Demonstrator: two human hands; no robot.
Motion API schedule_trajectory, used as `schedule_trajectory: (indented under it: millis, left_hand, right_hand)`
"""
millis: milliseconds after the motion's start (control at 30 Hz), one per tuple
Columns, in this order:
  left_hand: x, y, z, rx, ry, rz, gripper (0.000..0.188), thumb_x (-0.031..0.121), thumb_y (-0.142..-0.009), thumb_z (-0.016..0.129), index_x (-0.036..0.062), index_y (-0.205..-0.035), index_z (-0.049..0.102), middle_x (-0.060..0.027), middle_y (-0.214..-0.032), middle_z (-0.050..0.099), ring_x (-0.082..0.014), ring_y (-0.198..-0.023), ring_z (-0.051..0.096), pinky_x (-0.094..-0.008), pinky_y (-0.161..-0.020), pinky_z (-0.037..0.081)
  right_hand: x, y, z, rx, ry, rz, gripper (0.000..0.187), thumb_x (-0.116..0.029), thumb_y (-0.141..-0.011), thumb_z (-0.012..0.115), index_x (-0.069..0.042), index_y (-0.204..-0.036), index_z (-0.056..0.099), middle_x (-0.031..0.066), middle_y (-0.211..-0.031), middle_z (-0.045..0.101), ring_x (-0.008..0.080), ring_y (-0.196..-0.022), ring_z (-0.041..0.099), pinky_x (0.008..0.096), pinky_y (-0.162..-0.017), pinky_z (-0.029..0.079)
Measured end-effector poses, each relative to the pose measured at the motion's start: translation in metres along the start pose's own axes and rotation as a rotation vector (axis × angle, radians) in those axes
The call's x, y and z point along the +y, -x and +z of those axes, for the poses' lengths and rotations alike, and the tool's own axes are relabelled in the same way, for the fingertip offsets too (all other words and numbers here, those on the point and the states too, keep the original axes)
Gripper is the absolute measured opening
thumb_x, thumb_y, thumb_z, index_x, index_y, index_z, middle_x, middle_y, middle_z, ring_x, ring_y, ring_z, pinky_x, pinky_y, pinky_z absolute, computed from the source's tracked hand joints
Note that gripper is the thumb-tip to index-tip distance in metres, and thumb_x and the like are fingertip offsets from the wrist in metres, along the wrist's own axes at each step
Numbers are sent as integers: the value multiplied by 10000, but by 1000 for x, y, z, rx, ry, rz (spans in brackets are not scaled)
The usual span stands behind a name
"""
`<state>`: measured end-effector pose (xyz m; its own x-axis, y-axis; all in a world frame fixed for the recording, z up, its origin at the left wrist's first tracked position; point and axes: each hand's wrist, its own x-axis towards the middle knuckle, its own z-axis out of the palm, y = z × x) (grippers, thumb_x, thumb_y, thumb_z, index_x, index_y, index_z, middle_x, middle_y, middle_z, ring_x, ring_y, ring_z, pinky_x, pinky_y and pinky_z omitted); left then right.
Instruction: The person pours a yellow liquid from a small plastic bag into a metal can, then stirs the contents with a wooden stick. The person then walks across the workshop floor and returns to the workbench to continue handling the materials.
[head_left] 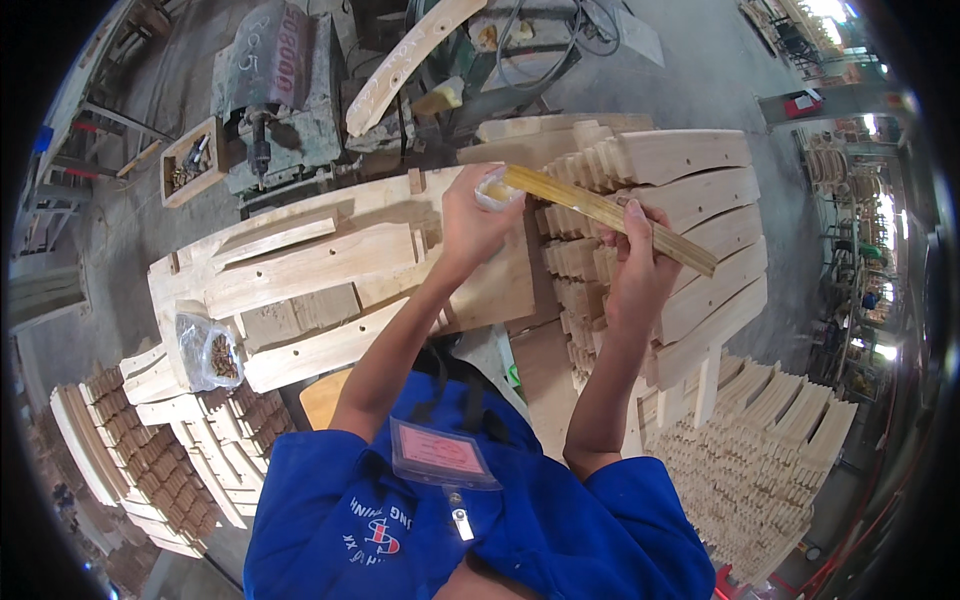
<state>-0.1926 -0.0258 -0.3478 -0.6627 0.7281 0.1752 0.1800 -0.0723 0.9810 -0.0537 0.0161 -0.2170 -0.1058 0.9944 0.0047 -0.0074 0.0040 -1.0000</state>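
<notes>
My left hand [478, 225] is closed around a small whitish, translucent object [497, 190] with something yellowish inside; I cannot make out its kind. In my right hand [640, 265] is a long, flat yellow-brown strip [590, 207], gripped near its right end. The strip's left end meets or overlaps the whitish object by my left fingers. Both hands are above the right part of a wooden board [490, 285], on which pale wooden pieces [330, 262] lie.
A clear plastic bag [205, 352] of small brownish pieces sits at the board's left. Curved wooden parts are stacked at right [700, 190], lower right [770, 430] and lower left [150, 460]. Beyond the board stand a machine [265, 110] and a wooden box [192, 165] with small items.
</notes>
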Motion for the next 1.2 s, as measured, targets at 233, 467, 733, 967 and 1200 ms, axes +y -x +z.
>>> schedule_trajectory:
  millis: [233,467,733,967,1200]
  left_hand:
    - [-24,20,-7,5,-66,-113,335,90,-749,753,-6,-1040,618,-92,-918,666,-154,-843,630,-293,-753,508]
    - [-21,16,-7,-36,-54,-68,367,42,-632,764,14,-977,644,-136,-956,641,-290,-884,636,-345,-791,497]
    - [-113,79,-36,-190,-175,-97,309,49,-661,772,31,-951,668,-189,-1165,628,-289,-1055,625,-353,-880,496]
    - [-139,106,-30,-206,-252,-157,338,29,-605,785,29,-928,685,-253,-1458,351,-342,-1146,578,-375,-905,492]
    - [-154,96,-12,-196,-318,-160,264,86,-644,775,93,-896,697,-292,-1483,267,-366,-1018,643,-369,-780,539]
  right_hand:
    - [44,2,-13,-12,-212,178,187,-122,-896,627,49,-963,595,87,-835,600,135,-692,544,249,-661,457]
    - [61,-5,-20,54,-254,258,187,-121,-893,631,47,-969,598,77,-856,590,147,-708,562,258,-653,453]
    - [116,-3,-14,43,132,264,242,-160,-889,665,45,-1017,649,37,-822,627,82,-693,550,214,-627,435]
    - [186,-16,9,-311,584,132,241,-155,-869,689,-16,-1065,676,28,-834,670,102,-705,582,239,-648,464]
    - [228,-19,34,-600,862,-465,204,-75,-807,687,-31,-1005,678,119,-832,660,274,-748,583,351,-676,480]
